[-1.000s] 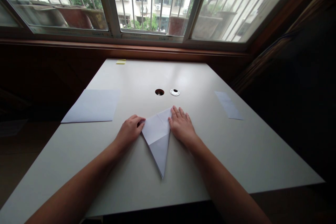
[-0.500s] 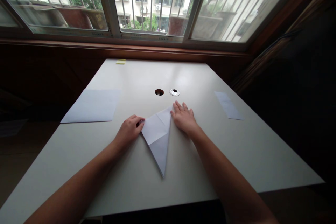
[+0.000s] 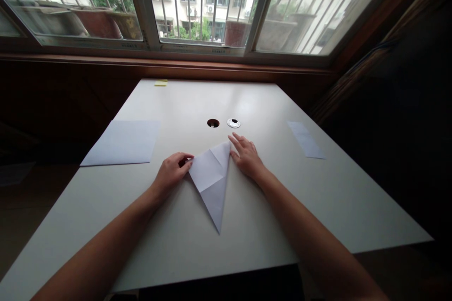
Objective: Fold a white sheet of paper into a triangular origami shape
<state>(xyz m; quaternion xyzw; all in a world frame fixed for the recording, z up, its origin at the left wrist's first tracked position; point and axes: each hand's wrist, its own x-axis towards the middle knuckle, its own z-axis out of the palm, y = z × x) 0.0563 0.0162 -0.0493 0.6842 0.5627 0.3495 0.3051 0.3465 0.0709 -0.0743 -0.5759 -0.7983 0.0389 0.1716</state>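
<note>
A folded sheet of white paper [image 3: 211,179] lies on the white table, shaped like a kite with its sharp tip toward me. Crease lines cross its upper half. My left hand [image 3: 173,168] pinches its left corner between thumb and fingers. At the upper right corner, my right hand [image 3: 247,155] rests with fingers spread, the thumb against the paper's edge and the fingertips just past the corner.
Flat white paper [image 3: 120,143] lies at the table's left edge, and a small white strip [image 3: 306,140] on the right. Behind the folded paper are a round hole [image 3: 213,123] and a metal ring cover [image 3: 233,123]. A yellow sticky note [image 3: 161,83] is at the far edge.
The fingers of my right hand have spread and lifted slightly at the upper corner. My left hand keeps its pinch, and the paper's near tip has shifted slightly away from me.
</note>
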